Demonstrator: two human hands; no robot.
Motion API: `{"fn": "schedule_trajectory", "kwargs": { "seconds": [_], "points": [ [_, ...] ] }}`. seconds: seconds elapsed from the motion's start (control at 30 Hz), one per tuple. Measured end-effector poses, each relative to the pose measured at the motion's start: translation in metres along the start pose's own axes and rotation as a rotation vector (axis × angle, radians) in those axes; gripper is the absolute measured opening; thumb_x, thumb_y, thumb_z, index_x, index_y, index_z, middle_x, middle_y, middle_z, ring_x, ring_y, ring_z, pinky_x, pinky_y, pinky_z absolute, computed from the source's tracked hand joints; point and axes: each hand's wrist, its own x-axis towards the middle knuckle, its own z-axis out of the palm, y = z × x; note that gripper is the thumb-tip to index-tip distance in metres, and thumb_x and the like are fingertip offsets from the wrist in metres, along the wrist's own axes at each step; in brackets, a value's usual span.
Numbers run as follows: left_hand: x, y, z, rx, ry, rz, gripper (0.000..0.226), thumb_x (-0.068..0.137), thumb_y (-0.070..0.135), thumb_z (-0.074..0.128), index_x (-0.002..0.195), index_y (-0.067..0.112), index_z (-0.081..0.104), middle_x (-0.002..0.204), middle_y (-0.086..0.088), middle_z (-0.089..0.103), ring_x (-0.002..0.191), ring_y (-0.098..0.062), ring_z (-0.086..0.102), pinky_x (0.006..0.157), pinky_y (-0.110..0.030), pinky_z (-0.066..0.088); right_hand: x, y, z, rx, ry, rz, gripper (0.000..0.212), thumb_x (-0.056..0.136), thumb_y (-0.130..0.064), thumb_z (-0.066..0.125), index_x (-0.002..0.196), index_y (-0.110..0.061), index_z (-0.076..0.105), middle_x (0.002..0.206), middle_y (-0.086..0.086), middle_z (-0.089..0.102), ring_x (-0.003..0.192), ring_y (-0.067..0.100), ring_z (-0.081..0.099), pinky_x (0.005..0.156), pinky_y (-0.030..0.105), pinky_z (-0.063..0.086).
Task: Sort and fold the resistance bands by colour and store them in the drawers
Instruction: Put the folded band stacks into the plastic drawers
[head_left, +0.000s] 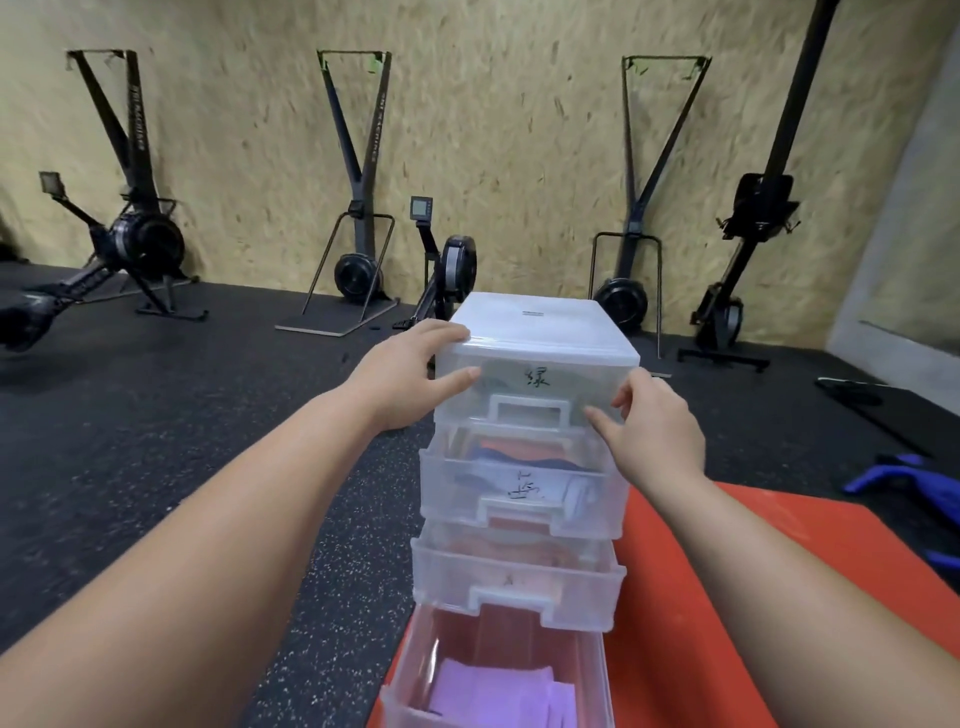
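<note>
Drawer unit, clear plastic, four drawers, stands on the dark gym floor at the edge of a red mat; top drawer is pushed in, hand-marked label on its front, something dark and greenish showing dimly through the plastic; second drawer sits slightly out, blue and orange bands visible inside, so its colours look mixed or it holds two; third drawer also slightly out, reddish-orange contents seen through the front, hard to tell exactly; bottom drawer is pulled well out, folded purple bands lying flat in it.

Left hand grips the unit's top left corner, fingers curled over the top edge, thumb pressed on the top drawer's front; right hand is on the top drawer's right side, fingers together against the front, thumb near the handle; neither pinches a band.

Judgement: task looks mostly done; every drawer seems to hold bands, folding looks finished for purple; left to do: shut the lower three drawers, and a blue band lies loose on the floor well to the right, another blue bit at the mat's far edge, both unstored.

Rowing and ski machines stand along the chipboard wall behind.
</note>
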Motion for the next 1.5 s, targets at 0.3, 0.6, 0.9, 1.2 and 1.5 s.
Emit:
{"fn": "schedule_trajectory", "kwargs": {
  "seconds": [0.3, 0.6, 0.9, 1.2, 1.5],
  "points": [
    [-0.002, 0.004, 0.003, 0.036, 0.023, 0.008, 0.063, 0.096, 0.071, 0.057, 0.151, 0.042, 0.05, 0.154, 0.025, 0.044, 0.134, -0.009, 0.053, 0.102, -0.036, 0.045, -0.069, 0.017, -0.02, 0.24, -0.033, -0.276, 0.023, 0.084, -0.04, 0.082, 0.096, -0.031, 0.065, 0.086, -0.013, 0.059, 0.074, 0.004, 0.061, 0.07, 0.027, 0.049],
    [-0.005, 0.01, 0.009, 0.053, 0.053, 0.001, 0.068, 0.095, 0.072, 0.057, 0.153, 0.037, 0.049, 0.156, 0.018, 0.043, 0.139, -0.012, 0.049, 0.109, -0.039, 0.045, -0.112, 0.053, 0.037, 0.209, -0.205, -0.38, 0.028, 0.082, -0.026, 0.084, 0.108, -0.026, 0.073, 0.09, -0.013, 0.061, 0.077, 0.003, 0.058, 0.075, 0.032, 0.056],
    [-0.005, 0.006, 0.011, 0.041, 0.046, 0.004, 0.071, 0.093, 0.074, 0.058, 0.154, 0.037, 0.046, 0.155, 0.019, 0.041, 0.137, -0.012, 0.049, 0.11, -0.04, 0.045, -0.065, 0.043, 0.068, 0.022, -0.326, -0.277, 0.039, 0.089, -0.035, 0.076, 0.121, -0.02, 0.062, 0.113, -0.001, 0.055, 0.107, 0.023, 0.058, 0.091, 0.039, 0.049],
    [-0.007, 0.009, 0.011, 0.029, 0.033, -0.011, 0.074, 0.093, 0.074, 0.059, 0.155, 0.035, 0.045, 0.156, 0.019, 0.04, 0.138, -0.013, 0.049, 0.109, -0.041, 0.044, -0.115, 0.049, 0.039, 0.032, -0.185, -0.49, 0.047, 0.094, -0.033, 0.072, 0.136, -0.015, 0.062, 0.13, 0.001, 0.058, 0.12, 0.027, 0.057, 0.099, 0.04, 0.052],
    [-0.011, 0.015, 0.012, 0.023, 0.04, -0.028, 0.076, 0.093, 0.073, 0.06, 0.157, 0.033, 0.044, 0.158, 0.016, 0.039, 0.139, -0.013, 0.048, 0.102, -0.031, 0.039, -0.2, 0.095, 0.059, -0.086, -0.269, -0.788, 0.048, 0.1, -0.039, 0.065, 0.141, -0.014, 0.062, 0.147, 0.0, 0.058, 0.131, 0.025, 0.056, 0.103, 0.042, 0.05]
  ]
}}
